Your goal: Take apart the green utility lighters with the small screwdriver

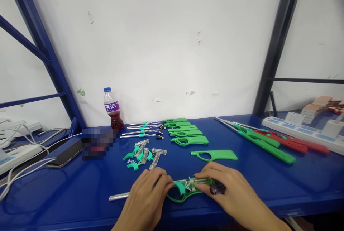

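Observation:
Near the table's front edge lies an opened green gas lighter (185, 198), with its insides showing. My left hand (146, 197) is closed around its neck, where the metal tube (118, 197) sticks out to the left. Teal trigger (181, 188) and white wires sit in the shell. The fingers of my right hand (232, 188) grip the handle end, pressing on the clear fuel tank (201, 181). A dark, shiny, rounded object (218, 188) shows within the right hand; its kind is unclear. Just beyond lies a loose green handle shell (223, 154).
Behind are clear tanks (145, 155), teal triggers (133, 166), metal tubes with wires (141, 136) and several green shells (189, 140). Assembled green and red lighters (268, 147) lie right, beside a power strip (295, 129). A bottle (111, 107) and phone (66, 153) stand left.

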`<action>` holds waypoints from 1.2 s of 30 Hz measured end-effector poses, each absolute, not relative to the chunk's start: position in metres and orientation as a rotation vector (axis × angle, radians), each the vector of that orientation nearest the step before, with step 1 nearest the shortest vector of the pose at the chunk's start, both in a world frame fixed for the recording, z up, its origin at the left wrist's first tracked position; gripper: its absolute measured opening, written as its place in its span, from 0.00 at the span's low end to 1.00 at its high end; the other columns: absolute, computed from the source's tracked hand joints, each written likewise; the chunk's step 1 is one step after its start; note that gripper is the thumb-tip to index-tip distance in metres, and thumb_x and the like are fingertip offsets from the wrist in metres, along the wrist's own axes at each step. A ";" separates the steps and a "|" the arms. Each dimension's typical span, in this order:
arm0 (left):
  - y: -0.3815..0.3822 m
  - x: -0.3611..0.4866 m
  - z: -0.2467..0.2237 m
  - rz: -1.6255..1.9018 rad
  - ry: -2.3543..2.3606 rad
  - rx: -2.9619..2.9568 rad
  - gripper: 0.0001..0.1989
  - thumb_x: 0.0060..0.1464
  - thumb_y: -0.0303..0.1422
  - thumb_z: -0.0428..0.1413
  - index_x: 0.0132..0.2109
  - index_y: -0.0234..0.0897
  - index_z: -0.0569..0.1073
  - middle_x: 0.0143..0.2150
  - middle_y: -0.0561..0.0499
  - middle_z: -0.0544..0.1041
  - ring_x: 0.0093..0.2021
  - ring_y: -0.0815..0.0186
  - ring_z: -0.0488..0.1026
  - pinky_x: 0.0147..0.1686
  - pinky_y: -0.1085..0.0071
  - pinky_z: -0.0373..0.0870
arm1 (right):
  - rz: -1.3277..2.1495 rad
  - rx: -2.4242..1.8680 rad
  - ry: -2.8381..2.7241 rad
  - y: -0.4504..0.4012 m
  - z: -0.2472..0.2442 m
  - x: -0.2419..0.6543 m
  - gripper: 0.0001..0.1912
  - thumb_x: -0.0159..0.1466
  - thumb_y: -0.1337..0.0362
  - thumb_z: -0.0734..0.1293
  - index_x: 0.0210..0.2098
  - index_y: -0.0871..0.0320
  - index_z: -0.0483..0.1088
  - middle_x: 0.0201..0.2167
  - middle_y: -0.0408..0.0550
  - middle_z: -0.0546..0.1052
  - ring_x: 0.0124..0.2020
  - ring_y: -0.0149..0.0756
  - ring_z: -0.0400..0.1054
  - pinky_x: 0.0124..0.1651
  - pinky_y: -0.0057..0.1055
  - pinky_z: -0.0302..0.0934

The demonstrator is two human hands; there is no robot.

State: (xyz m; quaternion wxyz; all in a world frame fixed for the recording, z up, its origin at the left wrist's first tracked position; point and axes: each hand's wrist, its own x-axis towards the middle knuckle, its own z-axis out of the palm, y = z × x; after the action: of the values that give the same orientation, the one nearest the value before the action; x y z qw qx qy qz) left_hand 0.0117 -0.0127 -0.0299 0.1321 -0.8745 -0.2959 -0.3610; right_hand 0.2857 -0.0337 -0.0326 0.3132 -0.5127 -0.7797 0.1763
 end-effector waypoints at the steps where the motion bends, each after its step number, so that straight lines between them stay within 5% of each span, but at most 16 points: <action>1: -0.013 0.012 -0.030 -1.046 -0.862 -2.542 0.11 0.76 0.26 0.47 0.46 0.42 0.71 0.39 0.53 0.79 0.35 0.64 0.77 0.37 0.68 0.70 | 0.462 -1.351 -2.056 -0.034 -0.033 0.286 0.10 0.75 0.54 0.68 0.47 0.44 0.82 0.46 0.44 0.82 0.42 0.42 0.79 0.50 0.36 0.69; 13: -0.005 -0.013 -0.017 -1.132 -1.007 -2.437 0.09 0.77 0.31 0.48 0.46 0.43 0.73 0.40 0.54 0.81 0.40 0.64 0.79 0.44 0.69 0.73 | 0.455 -1.340 -2.058 -0.034 -0.034 0.286 0.11 0.76 0.54 0.67 0.48 0.45 0.82 0.47 0.45 0.82 0.43 0.42 0.78 0.49 0.35 0.68; 17: -0.001 -0.043 -0.002 -1.103 -1.146 -2.413 0.10 0.76 0.38 0.51 0.43 0.45 0.74 0.37 0.55 0.80 0.37 0.64 0.80 0.37 0.71 0.74 | 0.461 -1.352 -2.057 -0.035 -0.032 0.286 0.11 0.76 0.53 0.67 0.48 0.45 0.82 0.47 0.45 0.82 0.42 0.42 0.78 0.49 0.36 0.69; 22: 0.005 -0.062 -0.010 -0.908 -1.315 -2.392 0.14 0.73 0.35 0.50 0.37 0.45 0.75 0.33 0.55 0.79 0.32 0.61 0.80 0.31 0.69 0.75 | 0.471 -1.344 -2.051 -0.035 -0.031 0.286 0.12 0.76 0.54 0.66 0.49 0.45 0.82 0.47 0.46 0.82 0.43 0.42 0.78 0.49 0.36 0.69; 30: -0.017 -0.018 -0.026 -0.972 -1.028 -2.522 0.15 0.72 0.27 0.50 0.59 0.45 0.75 0.51 0.48 0.80 0.49 0.60 0.79 0.48 0.66 0.80 | 0.498 -1.319 -2.042 -0.036 -0.029 0.286 0.10 0.76 0.57 0.66 0.47 0.44 0.81 0.46 0.43 0.82 0.43 0.41 0.78 0.49 0.35 0.67; 36: -0.026 0.028 -0.026 -0.985 -0.928 -2.691 0.17 0.71 0.25 0.51 0.62 0.42 0.73 0.53 0.45 0.79 0.51 0.58 0.78 0.51 0.63 0.80 | 0.515 -1.313 -2.028 -0.035 -0.027 0.287 0.07 0.76 0.58 0.68 0.46 0.46 0.79 0.46 0.41 0.83 0.45 0.40 0.78 0.49 0.33 0.66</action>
State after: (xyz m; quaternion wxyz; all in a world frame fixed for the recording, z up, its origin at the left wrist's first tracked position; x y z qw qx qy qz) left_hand 0.0281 -0.0265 -0.0261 0.0648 -0.8915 -0.3074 -0.3264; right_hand 0.2872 -0.0351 -0.0272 0.3292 -0.5019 -0.7752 0.1968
